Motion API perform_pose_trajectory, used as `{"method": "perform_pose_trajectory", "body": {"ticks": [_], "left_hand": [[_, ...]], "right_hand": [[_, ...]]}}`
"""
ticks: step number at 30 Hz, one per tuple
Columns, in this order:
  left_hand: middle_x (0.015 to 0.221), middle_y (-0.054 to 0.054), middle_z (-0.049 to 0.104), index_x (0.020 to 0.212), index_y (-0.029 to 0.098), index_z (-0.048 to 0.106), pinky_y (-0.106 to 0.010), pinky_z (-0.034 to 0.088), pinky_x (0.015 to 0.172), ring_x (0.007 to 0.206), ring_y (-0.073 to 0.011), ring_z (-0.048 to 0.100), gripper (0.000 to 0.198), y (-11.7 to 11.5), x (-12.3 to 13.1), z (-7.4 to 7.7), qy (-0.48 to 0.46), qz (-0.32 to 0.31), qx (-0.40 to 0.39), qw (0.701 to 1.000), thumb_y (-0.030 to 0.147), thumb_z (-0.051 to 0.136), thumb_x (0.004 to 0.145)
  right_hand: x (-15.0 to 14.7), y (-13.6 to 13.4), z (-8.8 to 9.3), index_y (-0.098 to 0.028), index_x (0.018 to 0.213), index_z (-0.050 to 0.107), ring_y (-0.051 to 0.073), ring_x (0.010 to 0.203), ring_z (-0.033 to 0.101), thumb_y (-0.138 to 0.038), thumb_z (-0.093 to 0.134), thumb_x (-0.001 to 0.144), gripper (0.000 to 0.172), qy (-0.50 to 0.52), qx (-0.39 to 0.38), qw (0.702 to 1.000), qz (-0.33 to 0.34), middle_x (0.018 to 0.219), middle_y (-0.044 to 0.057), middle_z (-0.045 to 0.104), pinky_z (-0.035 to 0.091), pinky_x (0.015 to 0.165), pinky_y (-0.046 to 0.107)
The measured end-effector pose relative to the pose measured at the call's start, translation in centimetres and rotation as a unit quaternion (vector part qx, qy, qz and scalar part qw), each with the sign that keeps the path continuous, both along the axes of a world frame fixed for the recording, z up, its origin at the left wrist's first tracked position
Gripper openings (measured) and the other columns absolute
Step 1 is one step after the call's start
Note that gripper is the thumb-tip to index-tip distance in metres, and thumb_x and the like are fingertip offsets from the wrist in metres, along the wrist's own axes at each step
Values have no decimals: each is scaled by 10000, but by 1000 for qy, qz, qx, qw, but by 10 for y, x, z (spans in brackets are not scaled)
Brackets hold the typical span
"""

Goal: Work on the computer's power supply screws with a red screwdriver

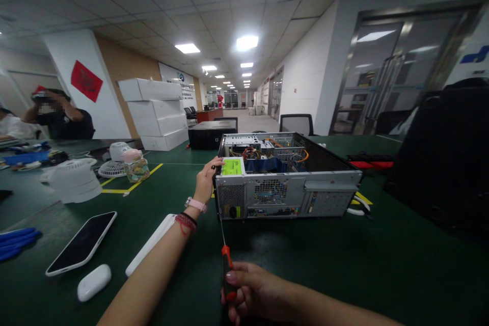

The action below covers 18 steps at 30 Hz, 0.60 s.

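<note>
An opened desktop computer case lies on its side on the green table, its back panel facing me. Inside its near left corner sits a power supply with a yellow-green label. My left hand grips that corner, fingers over the top edge by the label. In my right hand is a screwdriver with a red and black handle, held between thumb and fingers. Its thin shaft points up and away, toward the lower left corner of the back panel. Whether the tip touches a screw is too small to tell.
Left of my forearm lie a phone, a white earbud case, a long white object and blue gloves. Beyond are a small fan, a jar and white boxes. A large black object stands right. People sit far left.
</note>
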<state>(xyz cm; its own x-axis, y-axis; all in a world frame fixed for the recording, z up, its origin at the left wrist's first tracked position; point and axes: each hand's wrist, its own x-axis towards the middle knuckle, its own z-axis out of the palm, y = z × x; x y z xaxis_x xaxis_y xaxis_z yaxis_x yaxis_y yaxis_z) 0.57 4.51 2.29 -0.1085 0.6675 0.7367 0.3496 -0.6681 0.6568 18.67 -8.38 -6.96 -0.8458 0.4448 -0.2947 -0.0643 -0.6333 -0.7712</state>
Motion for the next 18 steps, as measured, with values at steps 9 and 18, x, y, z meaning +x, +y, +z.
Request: {"method": "perform_pose_trajectory", "body": {"ticks": [9,18], "left_hand": [[1186,-75,629,896,166,661,-386,321,1083,1225,-210,491,357,0,0,0,3,5,2,1000,306,334,862],[1185,-78,629,900,163,659,-373,329,1077,1222,-205,494,346,1,-2,-1,0,2,4,1000,295,342,856]], "right_hand": [[1,2,7,-168,912,441,89,509,584,-316,726,583,460,-9,-5,999,30,789,17,673,432,545,248],[2,-2,10,-107,1035,550,139,645,640,-223,595,592,460,15,-23,999,40,907,72,665,433,659,294]]}}
